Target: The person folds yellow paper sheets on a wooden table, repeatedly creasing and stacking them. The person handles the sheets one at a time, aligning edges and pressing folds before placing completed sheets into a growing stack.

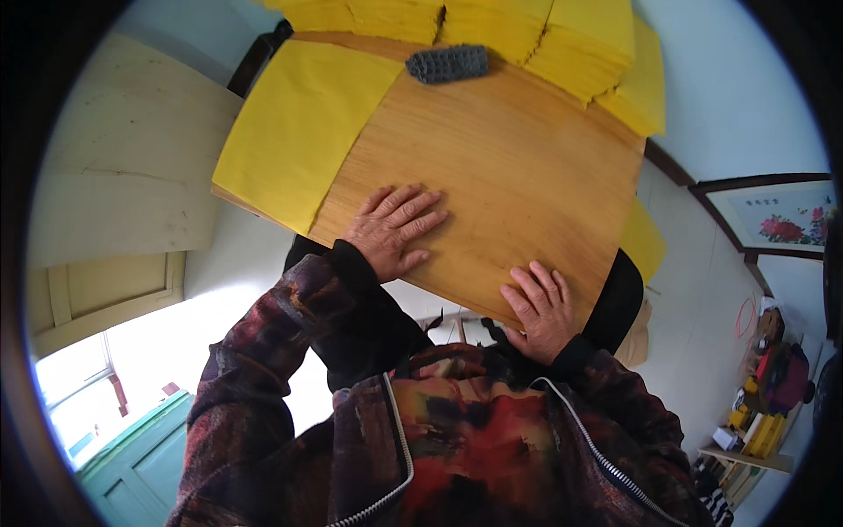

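Note:
My left hand [397,230] lies flat on the wooden board [500,167], fingers spread and pointing away to the right. Farther right, my right hand [543,312] rests at the board's near edge with its fingers stretched out. Neither hand holds anything. A yellow sheet [307,123] covers the left end of the board, left of my left hand. Toward the board's far edge sits a dark grey, ridged, oblong object [447,64], whose kind I cannot make out.
Thick stacks of yellow sheets [544,44] line the far edge of the board. More yellow material [643,241] shows past its right edge. A framed flower picture [777,215] hangs at right, above a cluttered shelf [746,457]. A green door [145,465] stands at lower left.

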`<state>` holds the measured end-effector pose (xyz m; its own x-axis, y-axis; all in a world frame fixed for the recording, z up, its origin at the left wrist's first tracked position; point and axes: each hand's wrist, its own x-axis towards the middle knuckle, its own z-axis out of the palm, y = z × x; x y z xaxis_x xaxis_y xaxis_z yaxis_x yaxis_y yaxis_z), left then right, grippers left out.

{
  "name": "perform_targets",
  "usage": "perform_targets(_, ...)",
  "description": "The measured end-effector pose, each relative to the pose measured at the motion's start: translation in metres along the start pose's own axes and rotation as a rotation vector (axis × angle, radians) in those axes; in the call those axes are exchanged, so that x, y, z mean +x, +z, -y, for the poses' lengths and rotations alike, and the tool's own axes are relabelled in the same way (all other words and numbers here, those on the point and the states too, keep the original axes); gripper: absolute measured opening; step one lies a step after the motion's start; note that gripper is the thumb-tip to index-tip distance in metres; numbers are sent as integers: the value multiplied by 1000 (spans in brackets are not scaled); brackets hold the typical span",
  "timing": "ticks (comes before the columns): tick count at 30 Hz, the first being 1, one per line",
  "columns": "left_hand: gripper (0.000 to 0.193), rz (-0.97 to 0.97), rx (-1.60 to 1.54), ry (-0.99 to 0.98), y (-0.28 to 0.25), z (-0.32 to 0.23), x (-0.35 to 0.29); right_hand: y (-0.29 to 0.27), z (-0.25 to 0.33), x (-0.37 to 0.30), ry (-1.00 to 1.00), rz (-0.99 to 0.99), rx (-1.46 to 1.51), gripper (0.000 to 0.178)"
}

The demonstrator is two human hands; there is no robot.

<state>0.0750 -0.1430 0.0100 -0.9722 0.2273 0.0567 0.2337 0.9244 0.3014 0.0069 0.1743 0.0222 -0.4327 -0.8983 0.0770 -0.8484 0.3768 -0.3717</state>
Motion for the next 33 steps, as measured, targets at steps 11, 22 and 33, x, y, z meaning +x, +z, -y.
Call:
perform_targets(11, 61, -12, 102, 18, 4, 2, 3, 2, 0, 0, 7, -17, -30, 64)
perform_targets(22, 56, -95, 149, -6, 13, 1, 0, 16, 32, -4, -193, -155, -166, 48)
perform_targets(33, 56, -117, 148, 14, 15, 3, -1, 173, 39, -36, 113, 1291, 133, 30)
